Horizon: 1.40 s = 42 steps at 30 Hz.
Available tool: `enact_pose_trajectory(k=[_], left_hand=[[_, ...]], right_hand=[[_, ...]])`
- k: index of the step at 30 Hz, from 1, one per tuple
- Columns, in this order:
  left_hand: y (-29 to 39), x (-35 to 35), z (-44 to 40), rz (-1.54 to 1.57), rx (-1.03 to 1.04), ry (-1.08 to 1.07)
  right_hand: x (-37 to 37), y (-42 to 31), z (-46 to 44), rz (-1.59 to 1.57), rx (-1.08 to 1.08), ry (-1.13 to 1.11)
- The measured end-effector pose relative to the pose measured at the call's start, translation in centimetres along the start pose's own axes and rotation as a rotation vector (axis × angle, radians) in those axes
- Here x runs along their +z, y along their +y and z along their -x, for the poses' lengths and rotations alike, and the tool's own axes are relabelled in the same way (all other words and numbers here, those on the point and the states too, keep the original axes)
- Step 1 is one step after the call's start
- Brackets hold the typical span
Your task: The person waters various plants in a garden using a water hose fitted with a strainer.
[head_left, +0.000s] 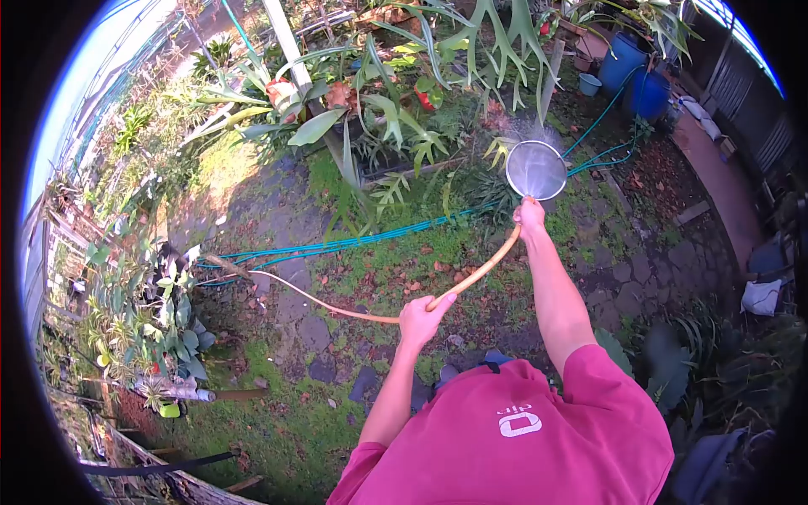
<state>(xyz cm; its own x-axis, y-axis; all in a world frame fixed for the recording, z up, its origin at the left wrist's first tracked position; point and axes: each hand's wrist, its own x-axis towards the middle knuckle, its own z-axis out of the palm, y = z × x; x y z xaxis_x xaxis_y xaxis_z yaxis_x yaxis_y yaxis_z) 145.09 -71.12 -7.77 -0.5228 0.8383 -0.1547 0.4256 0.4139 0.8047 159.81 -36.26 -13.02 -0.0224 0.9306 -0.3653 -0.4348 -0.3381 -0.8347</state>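
Note:
My right hand (pixel 529 216) is stretched forward and closed round the front end of a yellow-orange garden hose (pixel 476 276). Just beyond that fist is a round mesh strainer (pixel 536 168) with a pale rim; whether my fingers also grip its handle I cannot tell. Water fans out across the mesh, and a fine spray rises past its far rim towards the plants. Lower down, my left hand (pixel 421 322) is wrapped round the same hose, thumb along it. From there the hose runs off to the left across the ground.
Staghorn ferns (pixel 497 42) hang from a post ahead. Green-blue hoses (pixel 353 241) cross the mossy paving. Blue barrels (pixel 649 93) and a small bucket (pixel 589 83) stand at the back right. Leafy plants (pixel 181 324) crowd the left side; a white bag (pixel 762 296) lies far right.

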Motion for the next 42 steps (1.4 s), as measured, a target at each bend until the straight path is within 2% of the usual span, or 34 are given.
enact_pose_trajectory(k=[10, 18, 21, 24, 25, 28, 30, 33, 36, 38, 42], left_hand=[[0.4, 1.7, 2.5, 0.018, 0.008, 0.062], [1.7, 6.0, 7.4, 0.011, -0.095, 0.196], [2.7, 6.0, 7.7, 0.042, -0.136, 0.286], [3.5, 6.0, 7.6, 0.066, -0.097, 0.306], [3.6, 6.3, 7.7, 0.024, -0.096, 0.275], [4.5, 6.5, 7.8, -0.04, -0.1, 0.216], [5.3, 7.1, 7.7, 0.002, -0.109, 0.211], [5.3, 8.0, 6.8, -0.035, -0.073, 0.181], [5.9, 9.8, 6.5, -0.015, -0.069, 0.118], [6.6, 11.0, 6.3, 0.031, -0.064, 0.104], [9.1, 13.6, 5.9, 0.022, 0.036, 0.02]], right_hand=[[2.8, -1.5, 2.4, 0.279, 0.142, -0.411], [1.1, -0.5, 2.9, 0.274, 0.126, -0.476], [1.3, -0.6, 2.2, 0.173, 0.078, -0.326], [0.6, -0.9, 2.2, 0.226, 0.086, -0.354], [0.0, -1.1, 2.0, 0.231, 0.123, -0.453], [-0.5, -2.0, 1.9, 0.254, 0.136, -0.443], [-0.8, -2.4, 1.6, 0.237, 0.091, -0.324], [-2.5, -3.6, 0.5, 0.245, 0.188, -0.457], [-3.6, -4.0, -0.5, 0.262, 0.16, -0.456], [-4.5, -4.4, -1.8, 0.179, 0.14, -0.374], [-6.9, -7.0, -2.5, 0.212, 0.197, -0.425]])
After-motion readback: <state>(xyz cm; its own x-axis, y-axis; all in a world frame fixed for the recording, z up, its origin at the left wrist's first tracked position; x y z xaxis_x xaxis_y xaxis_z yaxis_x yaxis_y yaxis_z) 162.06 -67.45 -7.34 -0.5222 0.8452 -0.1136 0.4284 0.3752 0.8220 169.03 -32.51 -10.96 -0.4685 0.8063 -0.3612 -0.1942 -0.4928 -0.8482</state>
